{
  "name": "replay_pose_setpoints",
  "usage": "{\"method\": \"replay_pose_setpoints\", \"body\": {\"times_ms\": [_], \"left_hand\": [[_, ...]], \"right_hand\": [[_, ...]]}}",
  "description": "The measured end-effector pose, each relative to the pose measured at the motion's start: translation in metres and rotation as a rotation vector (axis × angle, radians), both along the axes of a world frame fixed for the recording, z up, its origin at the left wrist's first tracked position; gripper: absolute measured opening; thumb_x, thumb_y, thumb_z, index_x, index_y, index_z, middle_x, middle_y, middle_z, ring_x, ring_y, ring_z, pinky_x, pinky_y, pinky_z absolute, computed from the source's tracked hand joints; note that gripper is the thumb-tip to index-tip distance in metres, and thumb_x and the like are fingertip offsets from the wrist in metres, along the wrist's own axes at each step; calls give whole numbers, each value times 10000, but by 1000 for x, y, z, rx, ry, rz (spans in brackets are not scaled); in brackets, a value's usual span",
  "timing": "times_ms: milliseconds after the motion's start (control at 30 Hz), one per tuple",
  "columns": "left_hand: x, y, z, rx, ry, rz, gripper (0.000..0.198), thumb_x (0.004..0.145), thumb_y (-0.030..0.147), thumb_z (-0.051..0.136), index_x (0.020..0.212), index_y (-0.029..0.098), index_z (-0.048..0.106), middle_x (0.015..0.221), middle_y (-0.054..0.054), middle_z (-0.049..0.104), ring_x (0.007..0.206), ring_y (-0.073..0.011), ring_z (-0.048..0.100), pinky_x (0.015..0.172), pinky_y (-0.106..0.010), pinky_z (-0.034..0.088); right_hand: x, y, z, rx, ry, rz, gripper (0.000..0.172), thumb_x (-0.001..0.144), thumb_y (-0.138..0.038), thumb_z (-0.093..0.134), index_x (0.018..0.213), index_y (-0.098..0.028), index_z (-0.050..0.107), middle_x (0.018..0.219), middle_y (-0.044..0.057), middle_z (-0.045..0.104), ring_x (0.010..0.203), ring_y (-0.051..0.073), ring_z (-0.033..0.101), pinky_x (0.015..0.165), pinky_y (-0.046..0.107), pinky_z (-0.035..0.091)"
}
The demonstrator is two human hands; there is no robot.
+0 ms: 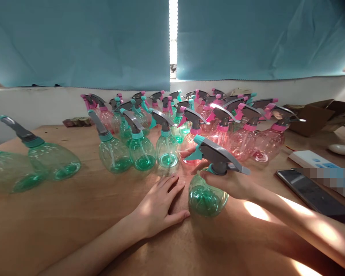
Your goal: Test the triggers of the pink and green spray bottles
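Observation:
My right hand (222, 182) is wrapped round the neck of a green spray bottle (207, 199) with a grey and turquoise trigger head. The bottle leans slightly above or on the wooden table; I cannot tell whether its base touches. My left hand (161, 205) lies flat on the table just left of that bottle, its fingers spread and holding nothing. Beyond the left hand stand a green spray bottle (167, 151) and another green spray bottle (142, 153). Behind my right hand is a pink spray bottle (189, 142), partly hidden.
Several green and pink spray bottles crowd the back of the table (103, 214). At the left, a green bottle (54, 161) stands near another. On the right lie a phone (313, 191), a white box (313, 158), a white mouse (342, 149) and an open cardboard box (312, 119).

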State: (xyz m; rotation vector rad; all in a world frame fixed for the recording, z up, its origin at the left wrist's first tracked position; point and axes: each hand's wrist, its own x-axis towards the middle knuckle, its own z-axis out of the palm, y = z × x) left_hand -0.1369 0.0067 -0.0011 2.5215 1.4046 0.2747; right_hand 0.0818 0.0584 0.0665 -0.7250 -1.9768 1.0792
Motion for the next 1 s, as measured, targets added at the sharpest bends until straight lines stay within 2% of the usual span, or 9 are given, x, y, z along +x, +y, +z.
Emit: {"method": "replay_pose_setpoints", "body": {"times_ms": [67, 200, 333, 400, 500, 633, 700, 867, 1000], "left_hand": [[0, 0, 1, -7, -13, 2, 722, 874, 599, 551, 1446, 186, 398, 1531, -147, 344, 1412, -349, 288, 1141, -571, 231], [1, 1, 1, 6, -21, -10, 706, 877, 586, 557, 1434, 178, 413, 1524, -164, 350, 1410, -355, 292, 1136, -576, 237], [0, 1, 1, 17, -16, -20, 701, 877, 598, 552, 1426, 181, 426, 1529, -165, 340, 1411, -351, 293, 1134, -571, 246], [0, 1, 1, 21, -8, -21, 701, 877, 599, 551, 1425, 180, 427, 1529, -164, 340, 1414, -348, 289, 1137, -569, 241], [0, 0, 0, 19, 8, -21, 709, 880, 604, 542, 1431, 176, 417, 1533, -160, 335, 1423, -342, 270, 1145, -562, 230], [1, 1, 1, 10, 21, -7, 720, 884, 617, 522, 1443, 181, 399, 1536, -154, 332, 1425, -336, 268, 1147, -552, 233], [1, 1, 1, 11, 23, -5, 722, 888, 615, 518, 1445, 174, 396, 1537, -157, 329, 1425, -335, 267, 1147, -551, 233], [1, 1, 1, 19, -14, -14, 711, 877, 593, 553, 1441, 189, 399, 1531, -150, 343, 1416, -340, 286, 1140, -557, 246], [2, 1, 3, 5, -4, -11, 716, 879, 590, 550, 1428, 149, 422, 1527, -174, 340, 1412, -354, 288, 1144, -553, 238]], "right_hand": [[0, 0, 0, -6, 3, -4, 436, 699, -100, 492, 1090, -265, 589, 813, -17, 663, 672, 152, 620, 628, 296, 518], [-3, 0, 2, 1, 118, 3, 313, 673, -99, 500, 937, -250, 574, 921, 7, 649, 827, 176, 667, 712, 312, 551], [-2, 1, 2, 10, 134, -20, 250, 663, -94, 498, 852, -248, 555, 855, -3, 638, 839, 182, 667, 710, 318, 565], [0, 1, -1, 9, 112, -24, 264, 677, -100, 501, 886, -247, 569, 889, 2, 659, 850, 189, 678, 709, 323, 570], [2, 2, -4, -3, 54, -1, 385, 716, -84, 500, 1043, -263, 598, 1081, 21, 677, 916, 201, 693, 721, 329, 580], [2, 2, -4, 34, 101, 59, 558, 728, -32, 500, 1203, -312, 585, 1293, 11, 613, 1137, 231, 627, 871, 390, 577], [0, 2, -2, 45, 119, 71, 577, 742, -36, 512, 1238, -323, 575, 1329, 7, 597, 1196, 240, 595, 925, 425, 562], [0, 2, -1, 21, 95, 70, 570, 765, -77, 525, 1287, -306, 547, 1369, 22, 578, 1113, 236, 656, 920, 438, 575], [0, 2, -1, 30, 107, 79, 581, 772, -72, 516, 1302, -310, 529, 1369, 12, 579, 1199, 239, 603, 952, 441, 562]]}}
